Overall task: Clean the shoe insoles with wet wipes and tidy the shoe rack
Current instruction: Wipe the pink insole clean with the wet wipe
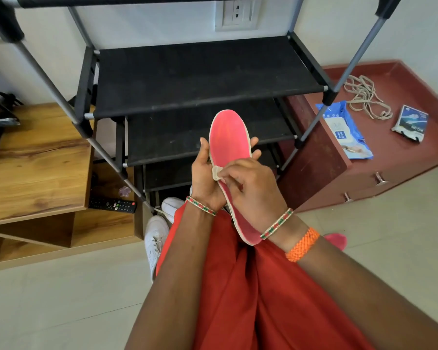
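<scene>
1. Pink insole (228, 142) stands toe-up before the black shoe rack (208, 77); my left hand (204, 178) cups it from behind.
2. My right hand (250, 188) pinches a crumpled wipe (216, 173) against its left edge.
3. I see the wipes pack (344, 132) on the maroon cabinet (402, 152).

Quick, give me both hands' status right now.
Left hand: closed around the pink insole, holding it from below.
Right hand: fingers pinching a crumpled wet wipe against the insole.
</scene>
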A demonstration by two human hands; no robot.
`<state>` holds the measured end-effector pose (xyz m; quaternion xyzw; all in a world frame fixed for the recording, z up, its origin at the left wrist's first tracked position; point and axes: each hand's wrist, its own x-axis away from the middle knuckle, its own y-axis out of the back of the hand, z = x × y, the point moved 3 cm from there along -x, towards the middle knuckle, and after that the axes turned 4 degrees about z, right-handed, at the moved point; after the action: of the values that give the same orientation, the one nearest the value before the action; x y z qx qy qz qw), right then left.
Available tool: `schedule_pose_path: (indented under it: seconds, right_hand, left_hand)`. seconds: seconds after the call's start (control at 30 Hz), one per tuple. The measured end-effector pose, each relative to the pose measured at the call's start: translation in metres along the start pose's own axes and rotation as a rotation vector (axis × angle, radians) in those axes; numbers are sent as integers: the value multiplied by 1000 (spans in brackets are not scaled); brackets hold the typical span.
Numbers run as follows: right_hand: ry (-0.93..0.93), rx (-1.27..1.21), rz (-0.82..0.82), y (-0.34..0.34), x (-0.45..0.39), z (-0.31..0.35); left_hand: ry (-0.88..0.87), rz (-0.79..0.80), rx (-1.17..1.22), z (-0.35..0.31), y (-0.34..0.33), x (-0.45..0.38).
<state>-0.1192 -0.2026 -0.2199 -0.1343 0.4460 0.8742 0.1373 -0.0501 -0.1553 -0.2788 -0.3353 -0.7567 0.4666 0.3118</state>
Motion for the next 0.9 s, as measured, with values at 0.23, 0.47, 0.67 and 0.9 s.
schedule_pose_path:
  seconds: [0.23, 0.47, 0.67, 0.9]
  right_hand:
    - [-116, 104, -145, 14, -46, -18]
    - [-192, -113, -55, 8, -27, -6]
    - [-130, 111, -141, 20, -65, -17]
    - [-93, 33, -95, 8, -52, -10]
  left_hand:
    - [13, -71, -114, 11, -8, -2]
    - [7, -99, -174, 9, -1, -5]
    - [-20, -160, -312, 12, -2, -7]
    - [-19, -173, -234, 12, 2, -6]
